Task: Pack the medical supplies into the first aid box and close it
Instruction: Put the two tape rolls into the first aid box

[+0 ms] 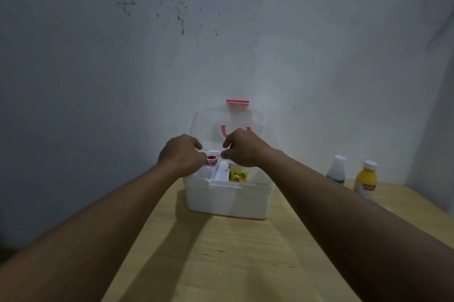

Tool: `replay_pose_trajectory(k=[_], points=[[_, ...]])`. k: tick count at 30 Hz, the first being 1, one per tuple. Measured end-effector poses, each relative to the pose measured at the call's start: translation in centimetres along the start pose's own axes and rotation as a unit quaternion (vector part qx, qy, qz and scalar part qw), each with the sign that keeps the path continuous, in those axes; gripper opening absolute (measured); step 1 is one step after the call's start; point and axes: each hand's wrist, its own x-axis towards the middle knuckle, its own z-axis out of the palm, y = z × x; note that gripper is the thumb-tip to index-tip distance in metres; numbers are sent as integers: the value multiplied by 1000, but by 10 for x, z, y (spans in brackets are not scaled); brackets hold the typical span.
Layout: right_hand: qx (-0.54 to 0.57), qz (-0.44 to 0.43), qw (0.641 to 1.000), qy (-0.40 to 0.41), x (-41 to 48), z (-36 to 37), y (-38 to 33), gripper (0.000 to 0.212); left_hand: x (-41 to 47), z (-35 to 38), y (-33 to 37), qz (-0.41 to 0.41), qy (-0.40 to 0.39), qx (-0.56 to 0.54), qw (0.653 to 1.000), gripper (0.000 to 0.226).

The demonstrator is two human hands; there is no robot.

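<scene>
We list one white first aid box (pixel 227 199) at 12 o'clock on the wooden table (pixel 221 257), its clear lid (pixel 208 124) upright and the red latch (pixel 237 102) on top. Inside we see a red-capped bottle (pixel 211 159) at 10 o'clock, a white carton (pixel 222 172) at centre and a yellow packet (pixel 238 176) at 2 o'clock. Our left hand (pixel 183 154) curls against the red-capped bottle, and our right hand (pixel 245 150) curls above the carton; we cannot tell whether either one grips anything. A white bottle (pixel 336 170) and a yellow bottle (pixel 366 180) stand at the box's 3 o'clock.
</scene>
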Motion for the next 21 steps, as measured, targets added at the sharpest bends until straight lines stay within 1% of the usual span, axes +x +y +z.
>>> replay_pose_trajectory(k=[4, 11, 16, 21], points=[[-27, 10, 999, 17, -25, -16, 10, 42, -13, -4, 20, 26, 16, -18, 999, 39], [-62, 60, 995, 42, -72, -53, 36, 42, -39, -7, 61, 90, 14, -37, 995, 36], [-83, 94, 990, 57, -107, -76, 57, 43, -57, 5, 92, 127, -4, -43, 991, 34], [-76, 138, 984, 77, -133, -91, 79, 44, -72, 27, 126, 170, -34, -48, 984, 35]])
